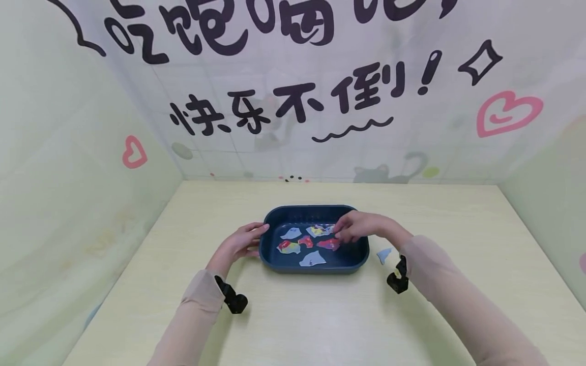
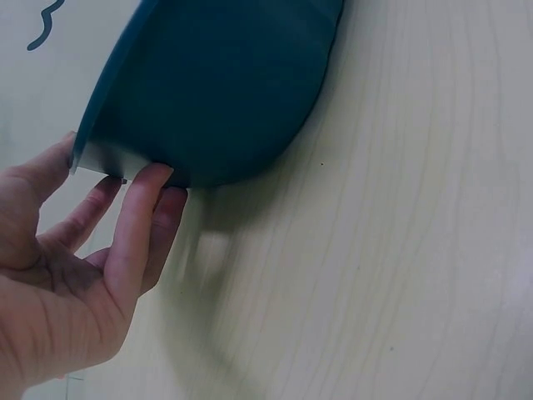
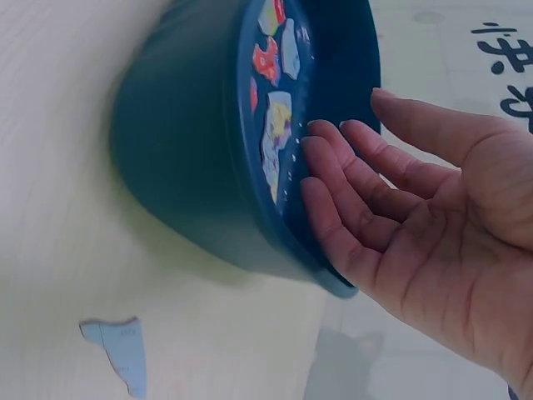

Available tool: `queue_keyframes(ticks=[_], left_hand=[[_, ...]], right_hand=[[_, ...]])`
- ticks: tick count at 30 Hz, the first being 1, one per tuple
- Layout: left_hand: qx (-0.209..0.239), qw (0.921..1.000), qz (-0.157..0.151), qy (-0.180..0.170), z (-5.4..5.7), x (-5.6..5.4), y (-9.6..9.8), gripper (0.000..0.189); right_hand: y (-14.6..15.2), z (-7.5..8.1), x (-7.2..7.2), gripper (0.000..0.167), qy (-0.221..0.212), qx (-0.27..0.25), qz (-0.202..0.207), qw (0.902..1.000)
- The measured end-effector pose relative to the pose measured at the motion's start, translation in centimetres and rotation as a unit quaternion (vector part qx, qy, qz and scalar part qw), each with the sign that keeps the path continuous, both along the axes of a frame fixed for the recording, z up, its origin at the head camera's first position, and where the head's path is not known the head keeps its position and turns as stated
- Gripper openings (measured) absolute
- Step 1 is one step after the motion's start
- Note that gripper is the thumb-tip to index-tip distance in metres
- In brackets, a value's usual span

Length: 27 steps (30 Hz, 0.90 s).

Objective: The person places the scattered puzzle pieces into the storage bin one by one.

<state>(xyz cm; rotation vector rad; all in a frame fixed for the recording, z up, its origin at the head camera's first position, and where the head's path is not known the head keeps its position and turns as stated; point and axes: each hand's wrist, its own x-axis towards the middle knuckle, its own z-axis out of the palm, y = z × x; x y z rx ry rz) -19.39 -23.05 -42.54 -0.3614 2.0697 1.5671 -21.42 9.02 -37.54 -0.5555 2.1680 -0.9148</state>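
A dark blue rectangular basin (image 1: 316,270) with rounded corners stands on the table. My left hand (image 1: 242,240) holds its left end, thumb at the rim and fingers against the outer wall (image 2: 225,92). Over the basin's right end reaches my right hand (image 1: 359,226), its fingers loosely bent; nothing shows between them in the right wrist view. Inside lie several flat, irregular pieces: a pink one (image 1: 327,244) and a yellow-and-white one (image 1: 318,231) closest to the right fingertips, a red one (image 1: 305,241), a multicoloured one (image 1: 288,248) and pale blue ones (image 1: 313,259).
One pale blue piece (image 1: 383,255) lies on the table (image 1: 311,320) outside the basin, under the right wrist. Behind stands a printed cloth backdrop (image 1: 284,157) with dark lettering and hearts. Cloth walls flank the table on both sides.
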Motion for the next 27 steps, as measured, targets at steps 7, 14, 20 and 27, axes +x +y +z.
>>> queue_keyframes(ticks=[7, 14, 20, 27], left_hand=[[0.001, 1.0, 0.004, -0.002, -0.2, 0.1, -0.2, 0.058], [0.003, 1.0, 0.003, -0.004, 0.0, 0.0, -0.2, 0.06], [0.001, 1.0, 0.0, -0.005, 0.3, 0.1, -0.1, 0.059], [0.001, 1.0, 0.001, -0.008, 0.4, 0.1, 0.0, 0.06]], right_hand=[[2.0, 0.9, -0.3, 0.04, 0.007, -0.02, -0.018, 0.9996], [4.7, 1.2, -0.4, 0.04, 0.019, -0.043, -0.056, 0.9973], [7.1, 0.2, -0.2, 0.042, 0.017, -0.041, -0.084, 0.9955], [9.3, -2.2, -0.2, 0.046, -0.001, -0.024, -0.121, 0.9924]])
